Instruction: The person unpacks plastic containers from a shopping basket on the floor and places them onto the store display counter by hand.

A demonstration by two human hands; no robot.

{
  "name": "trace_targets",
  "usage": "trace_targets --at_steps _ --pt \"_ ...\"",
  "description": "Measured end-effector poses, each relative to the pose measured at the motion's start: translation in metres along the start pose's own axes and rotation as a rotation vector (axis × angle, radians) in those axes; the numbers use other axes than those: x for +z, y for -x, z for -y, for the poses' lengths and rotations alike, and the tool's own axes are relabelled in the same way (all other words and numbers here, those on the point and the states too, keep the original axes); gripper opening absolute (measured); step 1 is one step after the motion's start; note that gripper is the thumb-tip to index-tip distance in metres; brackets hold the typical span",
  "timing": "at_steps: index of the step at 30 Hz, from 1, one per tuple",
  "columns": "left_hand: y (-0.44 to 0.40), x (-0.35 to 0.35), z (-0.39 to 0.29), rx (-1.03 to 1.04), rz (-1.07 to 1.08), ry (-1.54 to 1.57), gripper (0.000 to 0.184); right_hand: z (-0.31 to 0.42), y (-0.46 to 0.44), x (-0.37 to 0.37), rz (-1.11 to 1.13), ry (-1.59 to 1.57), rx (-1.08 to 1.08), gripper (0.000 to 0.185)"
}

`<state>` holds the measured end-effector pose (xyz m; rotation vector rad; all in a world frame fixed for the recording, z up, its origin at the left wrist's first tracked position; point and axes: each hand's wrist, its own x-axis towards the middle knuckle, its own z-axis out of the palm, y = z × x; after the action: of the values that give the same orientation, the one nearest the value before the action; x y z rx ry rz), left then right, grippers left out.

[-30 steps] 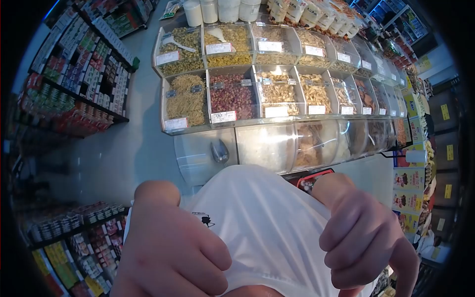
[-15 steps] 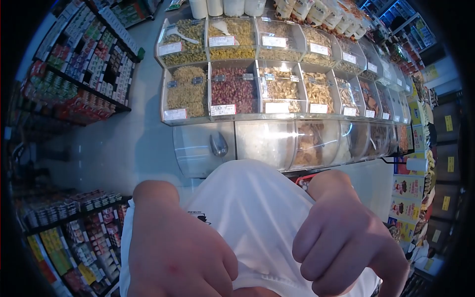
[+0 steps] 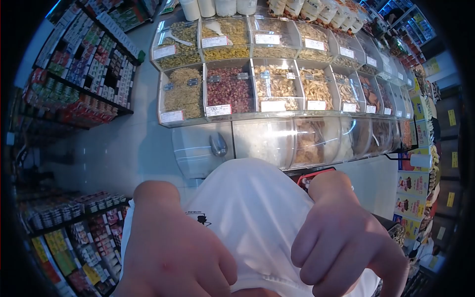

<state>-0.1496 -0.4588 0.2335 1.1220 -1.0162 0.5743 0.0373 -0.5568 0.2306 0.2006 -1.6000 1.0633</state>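
Both of my hands are close to the camera, in front of a white shirt (image 3: 247,213) with a small dark print. My left hand (image 3: 173,252) is at the lower left, back toward me, its fingers curled inward. At the lower right, my right hand (image 3: 341,242) is bent the same way, with fingers folded. The fingertips of both are out of sight, so whatever they grip near the shirt's neckline (image 3: 269,283) cannot be made out. Beyond the shirt stand clear bins of dried goods, including dark red pieces (image 3: 228,89) and pale slices (image 3: 274,89).
A metal scoop (image 3: 218,144) lies in a clear lower bin (image 3: 190,148). White scoops (image 3: 179,38) rest in upper bins. Packed shelves stand at the left (image 3: 89,64) and lower left (image 3: 81,237). Bagged goods (image 3: 324,14) line the back, and boxes (image 3: 411,183) stand at the right.
The view has turned slightly, so the upper bins sit a little further left and tilt more. My hands stay almost as they were, with fingers still curled.
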Motion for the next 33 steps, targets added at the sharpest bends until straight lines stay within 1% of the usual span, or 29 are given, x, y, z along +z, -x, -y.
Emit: trace_targets --at_steps 2,3,4,5,6,8,10,12,13,14,15,16,18,19,20,21,22,23,24,26,27,28,30,31,32,33 --pt "-0.006 -0.005 0.006 0.013 0.018 0.007 0.045 0.0 0.004 -0.001 -0.001 -0.093 -0.02 0.021" --pt "-0.009 -0.006 0.009 0.03 0.036 0.009 0.044 -0.002 0.001 0.001 -0.004 -0.091 -0.018 0.021" --pt "-0.01 -0.005 0.004 0.03 0.031 0.013 0.044 -0.007 -0.004 0.007 -0.068 -0.007 -0.121 0.022" --pt "-0.01 -0.003 -0.006 -0.109 0.004 0.056 0.021 -0.01 -0.007 0.01 -0.13 0.079 -0.224 0.027" --pt "-0.01 -0.002 -0.012 -0.248 -0.024 0.099 0.019 -0.009 -0.006 0.008 -0.133 0.078 -0.222 0.027" --pt "-0.008 -0.002 -0.01 -0.23 -0.016 0.095 0.019 -0.008 -0.003 0.003 -0.066 0.112 -0.252 0.023" --pt "-0.007 -0.004 -0.008 -0.217 -0.001 0.087 0.021 -0.007 -0.002 0.004 -0.072 0.124 -0.252 0.025" --pt "-0.003 -0.008 -0.002 -0.205 0.034 0.19 0.013 -0.005 0.001 0.004 -0.075 0.138 -0.251 0.026" --pt "-0.003 -0.008 0.002 -0.203 0.034 0.19 0.013 -0.004 0.002 0.003 -0.068 0.142 -0.236 0.026" --pt "-0.003 -0.009 0.007 -0.149 0.076 0.125 0.02 -0.003 0.004 0.004 -0.062 0.146 -0.222 0.025" --pt "-0.003 -0.009 0.01 -0.096 0.119 0.06 0.042 -0.004 0.01 0.005 -0.064 0.146 -0.222 0.025" --pt "-0.001 -0.008 0.011 -0.098 0.116 0.062 0.042 -0.005 0.019 0.009 -0.098 0.204 -0.236 0.026" --pt "0.003 -0.007 0.009 -0.075 0.087 -0.071 0.041 -0.006 0.033 0.003 -0.13 0.255 -0.249 0.029" --pt "0.011 -0.011 0.009 -0.073 0.059 -0.102 0.024 -0.004 0.037 -0.011 -0.087 0.215 -0.147 0.014" --pt "0.023 -0.017 0.009 -0.072 0.031 -0.133 0.008 -0.005 0.043 -0.022 -0.044 0.176 -0.045 0.012" --pt "0.031 -0.028 0.008 -0.161 -0.024 -0.165 0.006 -0.01 0.052 -0.032 -0.078 0.17 0.046 0.014" --pt "0.041 -0.04 0.009 -0.25 -0.078 -0.198 0.01 -0.017 0.063 -0.04 -0.112 0.166 0.135 0.018" --pt "0.07 -0.051 0.016 -0.272 -0.191 -0.296 0.009 -0.021 0.076 -0.047 -0.186 0.299 0.281 0.02" --pt "0.091 -0.051 0.013 -0.48 -0.376 -0.432 0.011 -0.027 0.092 -0.053 -0.262 0.432 0.427 0.023" --pt "0.138 -0.059 0.042 -0.771 -0.699 -0.717 0.018 -0.055 0.133 -0.066 -0.388 0.549 0.665 0.022" --pt "0.166 -0.063 0.06 -0.904 -0.843 -0.734 0.023 -0.067 0.154 -0.073 -0.385 0.653 0.76 0.022" --pt "0.205 -0.07 0.079 -1.06 -0.883 -0.792 0.017 -0.081 0.183 -0.078 -0.454 0.643 0.868 0.021" --pt "0.276 -0.064 0.104 -1.468 -0.8 -0.976 0.014 -0.109 0.256 -0.082 -0.627 0.611 1.117 0.019" --pt "0.312 -0.057 0.115 -1.591 -0.754 -1.059 0.014 -0.117 0.287 -0.081 -0.732 0.585 1.258 0.018" --pt "0.348 -0.045 0.125 -1.718 -0.705 -1.135 0.016 -0.115 0.302 -0.079 -0.61 0.77 1.423 0.018" --pt "0.388 -0.034 0.132 -1.79 -0.683 -1.105 0.016 -0.113 0.317 -0.077 -0.474 0.953 1.578 0.019"
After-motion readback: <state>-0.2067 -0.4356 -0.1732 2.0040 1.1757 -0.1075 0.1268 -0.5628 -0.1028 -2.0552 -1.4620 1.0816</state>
